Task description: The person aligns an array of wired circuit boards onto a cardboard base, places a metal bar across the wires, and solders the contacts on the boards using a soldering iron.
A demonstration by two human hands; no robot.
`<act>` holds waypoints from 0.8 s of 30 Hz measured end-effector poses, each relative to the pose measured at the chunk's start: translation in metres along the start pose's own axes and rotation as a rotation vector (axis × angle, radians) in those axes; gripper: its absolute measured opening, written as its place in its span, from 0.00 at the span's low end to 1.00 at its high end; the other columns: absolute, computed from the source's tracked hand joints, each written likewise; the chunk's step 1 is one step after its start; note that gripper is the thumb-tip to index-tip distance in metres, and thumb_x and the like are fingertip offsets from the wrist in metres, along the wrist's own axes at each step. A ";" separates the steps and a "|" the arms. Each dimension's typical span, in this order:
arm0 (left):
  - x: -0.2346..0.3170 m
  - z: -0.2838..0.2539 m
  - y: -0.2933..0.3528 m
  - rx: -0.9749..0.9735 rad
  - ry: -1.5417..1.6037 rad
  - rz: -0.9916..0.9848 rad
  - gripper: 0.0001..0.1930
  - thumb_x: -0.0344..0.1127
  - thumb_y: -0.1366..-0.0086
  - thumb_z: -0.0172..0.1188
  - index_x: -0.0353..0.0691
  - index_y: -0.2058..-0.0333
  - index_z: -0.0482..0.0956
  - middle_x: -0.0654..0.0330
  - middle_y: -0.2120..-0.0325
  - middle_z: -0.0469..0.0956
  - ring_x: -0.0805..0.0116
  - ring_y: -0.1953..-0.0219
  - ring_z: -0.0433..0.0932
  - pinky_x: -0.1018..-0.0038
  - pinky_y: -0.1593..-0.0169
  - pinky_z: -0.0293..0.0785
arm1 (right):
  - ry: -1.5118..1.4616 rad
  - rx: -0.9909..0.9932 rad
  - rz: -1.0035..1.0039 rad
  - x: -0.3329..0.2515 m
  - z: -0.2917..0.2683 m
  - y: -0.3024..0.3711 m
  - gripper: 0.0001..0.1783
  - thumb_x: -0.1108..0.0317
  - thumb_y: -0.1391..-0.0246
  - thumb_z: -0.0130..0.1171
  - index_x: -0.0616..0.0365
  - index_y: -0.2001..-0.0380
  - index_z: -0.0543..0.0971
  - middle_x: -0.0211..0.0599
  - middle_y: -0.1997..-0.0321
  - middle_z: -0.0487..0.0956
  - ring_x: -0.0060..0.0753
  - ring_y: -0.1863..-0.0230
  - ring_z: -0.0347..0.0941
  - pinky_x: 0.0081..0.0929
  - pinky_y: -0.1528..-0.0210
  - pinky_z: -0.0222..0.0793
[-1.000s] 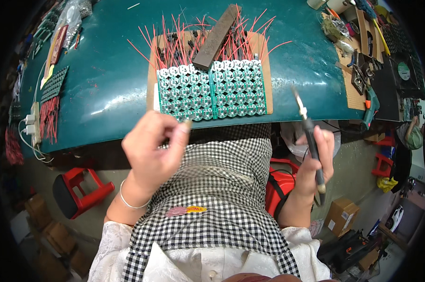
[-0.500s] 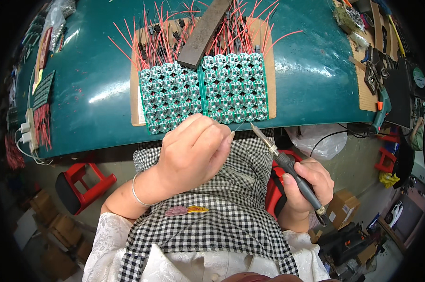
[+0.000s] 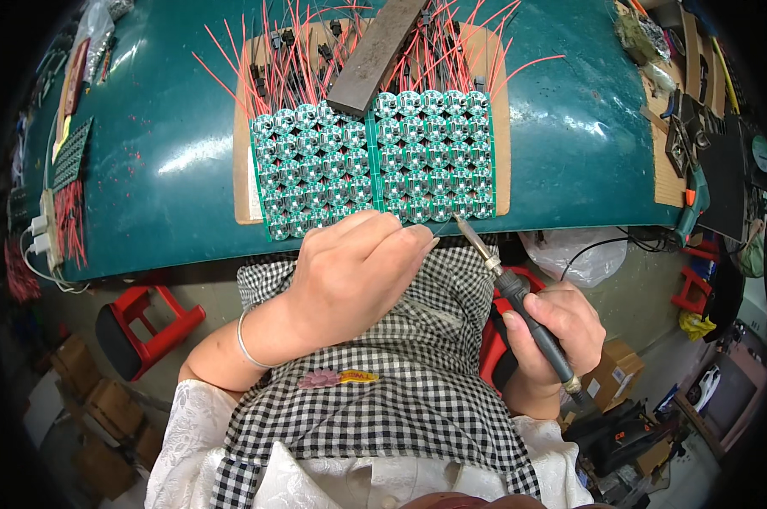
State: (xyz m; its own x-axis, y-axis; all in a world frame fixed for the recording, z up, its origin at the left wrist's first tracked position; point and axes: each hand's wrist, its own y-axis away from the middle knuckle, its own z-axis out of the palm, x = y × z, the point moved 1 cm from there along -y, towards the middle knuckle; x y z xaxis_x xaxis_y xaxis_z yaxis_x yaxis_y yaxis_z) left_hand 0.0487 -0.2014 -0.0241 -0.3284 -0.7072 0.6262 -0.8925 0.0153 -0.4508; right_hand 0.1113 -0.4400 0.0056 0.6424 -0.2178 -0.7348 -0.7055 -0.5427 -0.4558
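My right hand (image 3: 562, 332) is wrapped round the dark handle of a soldering iron (image 3: 526, 307). Its metal tip meets the lower edge of the right green circuit-board panel (image 3: 434, 157), near the right corner; exact contact is too small to tell. Closed in a pinch, my left hand (image 3: 349, 267) holds a thin solder wire (image 3: 442, 226) whose end points at the iron's tip. The left circuit-board panel (image 3: 311, 170) lies alongside, partly behind my left hand. Both panels carry rows of round boards. A dark rectangular bar (image 3: 375, 59) rests across their upper part.
Red and black wires (image 3: 294, 72) with small connectors fan out beyond the panels. Brown cardboard (image 3: 501, 161) lies under them on the green table (image 3: 176, 170). Another board panel (image 3: 72, 153) and a power strip (image 3: 51, 237) are at left; tools and cardboard at right.
My view has shifted slightly. The iron's tip has moved up a little, closer onto the board's lower edge. My left fingers have turned and come a bit to the right.
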 end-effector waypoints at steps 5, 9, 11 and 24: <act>-0.002 0.004 0.000 0.028 0.001 0.011 0.11 0.22 0.47 0.69 0.35 0.64 0.81 0.60 0.78 0.71 0.63 0.77 0.76 0.68 0.76 0.73 | 0.044 -0.070 -0.056 -0.003 -0.001 -0.004 0.19 0.79 0.65 0.78 0.66 0.66 0.83 0.39 0.78 0.80 0.36 0.80 0.77 0.27 0.78 0.71; 0.002 0.000 0.000 0.015 0.019 0.008 0.14 0.19 0.50 0.74 0.33 0.64 0.83 0.58 0.79 0.75 0.63 0.80 0.75 0.69 0.76 0.70 | 0.051 -0.069 -0.047 -0.006 -0.001 -0.007 0.19 0.79 0.64 0.78 0.66 0.65 0.83 0.39 0.78 0.80 0.36 0.80 0.77 0.27 0.79 0.71; 0.002 -0.001 0.001 -0.007 0.003 0.004 0.14 0.19 0.50 0.74 0.32 0.63 0.83 0.58 0.79 0.75 0.63 0.80 0.75 0.69 0.77 0.70 | 0.035 -0.064 -0.028 -0.006 -0.001 -0.008 0.18 0.79 0.64 0.78 0.66 0.66 0.83 0.39 0.78 0.80 0.36 0.80 0.78 0.27 0.78 0.71; -0.002 0.000 0.003 0.000 0.005 0.059 0.16 0.21 0.50 0.70 0.32 0.61 0.82 0.60 0.78 0.73 0.64 0.79 0.74 0.69 0.78 0.70 | 0.055 -0.060 -0.022 -0.007 -0.004 -0.008 0.17 0.78 0.65 0.77 0.66 0.67 0.83 0.40 0.79 0.79 0.36 0.81 0.75 0.28 0.78 0.69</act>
State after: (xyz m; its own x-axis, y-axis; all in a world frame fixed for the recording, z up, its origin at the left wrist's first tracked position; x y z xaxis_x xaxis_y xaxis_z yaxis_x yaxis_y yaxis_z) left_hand 0.0467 -0.2003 -0.0270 -0.3822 -0.7012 0.6019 -0.8716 0.0572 -0.4868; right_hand 0.1134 -0.4371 0.0165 0.6743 -0.2487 -0.6953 -0.6726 -0.5954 -0.4394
